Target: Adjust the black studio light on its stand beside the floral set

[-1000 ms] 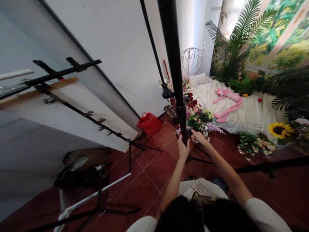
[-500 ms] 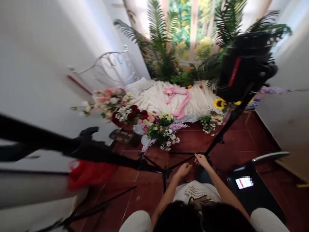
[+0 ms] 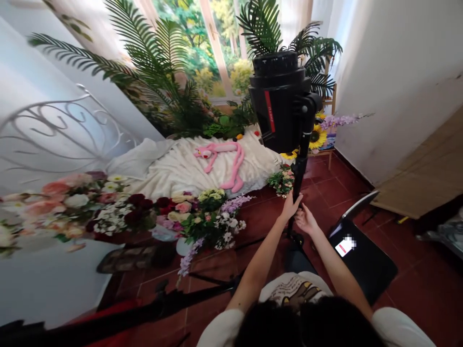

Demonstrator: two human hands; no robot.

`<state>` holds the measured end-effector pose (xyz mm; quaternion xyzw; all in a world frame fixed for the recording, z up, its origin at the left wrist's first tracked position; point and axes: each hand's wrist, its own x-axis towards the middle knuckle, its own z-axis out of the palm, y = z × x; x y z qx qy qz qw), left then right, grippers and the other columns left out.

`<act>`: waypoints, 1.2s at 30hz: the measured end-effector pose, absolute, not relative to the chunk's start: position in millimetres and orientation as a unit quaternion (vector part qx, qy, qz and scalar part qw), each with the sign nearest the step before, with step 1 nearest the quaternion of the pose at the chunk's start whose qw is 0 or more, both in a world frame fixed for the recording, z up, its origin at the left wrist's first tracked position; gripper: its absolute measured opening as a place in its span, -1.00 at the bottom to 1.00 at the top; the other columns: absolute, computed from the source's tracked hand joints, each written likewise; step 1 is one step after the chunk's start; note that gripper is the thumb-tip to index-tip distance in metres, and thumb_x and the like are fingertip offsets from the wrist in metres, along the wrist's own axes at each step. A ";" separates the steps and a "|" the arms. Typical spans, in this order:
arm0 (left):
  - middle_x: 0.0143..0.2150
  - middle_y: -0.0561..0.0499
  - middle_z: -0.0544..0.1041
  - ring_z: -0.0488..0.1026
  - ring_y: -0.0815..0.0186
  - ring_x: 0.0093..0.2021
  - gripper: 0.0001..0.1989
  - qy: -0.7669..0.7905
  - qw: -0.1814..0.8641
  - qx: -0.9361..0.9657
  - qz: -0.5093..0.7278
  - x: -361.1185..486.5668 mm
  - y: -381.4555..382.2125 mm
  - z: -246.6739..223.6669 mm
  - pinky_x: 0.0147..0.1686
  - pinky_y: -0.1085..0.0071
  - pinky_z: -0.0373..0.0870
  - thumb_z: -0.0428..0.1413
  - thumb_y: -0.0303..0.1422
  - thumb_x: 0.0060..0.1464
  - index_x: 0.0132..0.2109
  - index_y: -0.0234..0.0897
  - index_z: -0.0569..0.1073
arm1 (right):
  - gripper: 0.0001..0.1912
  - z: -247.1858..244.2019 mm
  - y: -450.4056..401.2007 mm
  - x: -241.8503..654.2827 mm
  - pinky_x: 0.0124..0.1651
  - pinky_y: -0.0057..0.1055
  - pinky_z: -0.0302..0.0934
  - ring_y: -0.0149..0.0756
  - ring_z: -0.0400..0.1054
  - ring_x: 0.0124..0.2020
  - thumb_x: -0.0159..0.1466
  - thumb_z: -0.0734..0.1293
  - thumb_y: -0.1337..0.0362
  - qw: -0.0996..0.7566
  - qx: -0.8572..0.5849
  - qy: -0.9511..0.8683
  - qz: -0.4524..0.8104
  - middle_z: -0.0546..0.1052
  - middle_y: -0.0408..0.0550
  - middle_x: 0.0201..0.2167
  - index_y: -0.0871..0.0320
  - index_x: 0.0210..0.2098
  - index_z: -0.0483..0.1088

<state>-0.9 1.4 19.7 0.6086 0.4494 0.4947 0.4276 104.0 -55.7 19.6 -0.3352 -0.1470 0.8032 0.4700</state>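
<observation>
A black studio light [image 3: 278, 103] with a red label stands on a black pole [image 3: 299, 176] in front of me. My left hand [image 3: 290, 206] is wrapped round the pole below the light. Just to the right and slightly lower, my right hand [image 3: 306, 220] is beside the pole, fingers partly curled and apart, with nothing seen in it. The foot of the stand is partly hidden behind my forearms.
A pink plush toy [image 3: 237, 166] lies on a white draped bed [image 3: 173, 168]. Flowers [image 3: 206, 217] line its front. A second black stand [image 3: 144, 308] crosses the lower left. A black chair [image 3: 365, 260] holding a phone [image 3: 345, 246] is at right.
The view has turned to the right. My left hand has moved up onto the pole and closed round it. My right hand has come beside the pole and its fingers have spread.
</observation>
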 end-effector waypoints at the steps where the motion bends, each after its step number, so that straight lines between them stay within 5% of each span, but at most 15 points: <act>1: -0.13 -0.08 0.48 0.46 0.27 -0.16 -0.66 0.461 0.428 0.603 0.490 2.1 3.8 17.8 -0.05 0.26 0.37 0.04 -0.13 0.15 -0.03 -0.24 0.31 | -0.64 20.4 -54.8 105.0 -0.76 -0.62 -0.07 -0.51 0.00 -0.74 0.33 0.19 0.03 0.466 -0.328 -0.138 0.810 0.17 -0.28 -0.70 0.11 -0.50 0.19; 12: -0.19 -0.08 0.44 0.42 0.31 -0.27 -0.59 0.432 0.442 0.624 0.478 13.4 16.1 13.1 -0.12 0.30 0.38 0.05 -0.07 0.14 0.00 -0.26 0.26 | -0.82 30.7 -43.9 119.1 -0.70 -0.67 0.12 -0.53 0.20 -0.67 0.32 0.26 0.26 0.477 -0.381 -0.148 0.778 0.35 -0.19 -0.61 0.16 -0.42 0.31; 19: -0.21 -0.09 0.43 0.44 0.26 -0.21 -0.65 0.432 0.420 0.631 0.489 12.8 16.4 7.0 -0.07 0.24 0.36 0.08 -0.12 0.13 -0.08 -0.26 0.24 | -0.86 30.8 -53.8 128.0 -0.23 -0.33 0.34 -0.23 0.43 -0.38 0.18 0.36 0.21 0.390 -0.632 -0.547 0.386 0.50 -0.03 -0.46 0.15 -0.39 0.36; 23: -0.22 -0.08 0.44 0.44 0.26 -0.23 -0.68 0.444 0.414 0.623 0.493 13.9 17.6 0.1 -0.09 0.23 0.38 0.07 -0.17 0.14 -0.07 -0.26 0.22 | -0.61 56.3 -44.2 140.6 0.04 -0.17 0.28 -0.16 0.41 -0.07 0.13 0.38 0.11 0.429 -0.542 -0.620 0.371 0.49 0.08 -0.09 0.14 -0.10 0.33; 27: -0.10 -0.20 0.44 0.44 0.18 -0.09 -0.60 0.426 0.413 0.626 0.506 13.0 19.4 -4.1 0.00 0.18 0.35 0.09 -0.19 0.11 0.01 -0.31 0.22 | -0.21 118.9 -14.5 127.1 0.19 -0.15 0.16 -0.13 0.23 0.18 0.10 0.43 0.11 0.531 -0.453 -0.652 0.296 0.23 0.16 0.23 0.08 0.23 0.04; 29: -0.05 -0.24 0.43 0.42 0.15 -0.01 -0.56 0.422 0.406 0.628 0.512 12.5 20.3 -4.1 0.05 0.15 0.32 0.10 -0.20 0.11 0.04 -0.33 0.22 | -0.07 152.1 1.9 114.2 0.15 -0.16 0.20 -0.08 0.26 0.15 0.06 0.46 0.12 0.528 -0.440 -0.680 0.255 0.26 0.16 0.20 0.09 0.28 -0.09; 36: -0.18 -0.15 0.48 0.46 0.17 -0.15 -0.58 0.443 0.410 0.613 0.510 11.8 20.9 -1.3 -0.04 0.13 0.38 0.13 -0.15 0.06 -0.04 -0.32 0.27 | -0.26 178.3 26.1 99.0 -0.17 -0.18 0.31 -0.02 0.44 -0.21 0.09 0.39 0.20 0.421 -0.532 -0.712 0.180 0.48 0.07 -0.22 0.19 0.15 -0.01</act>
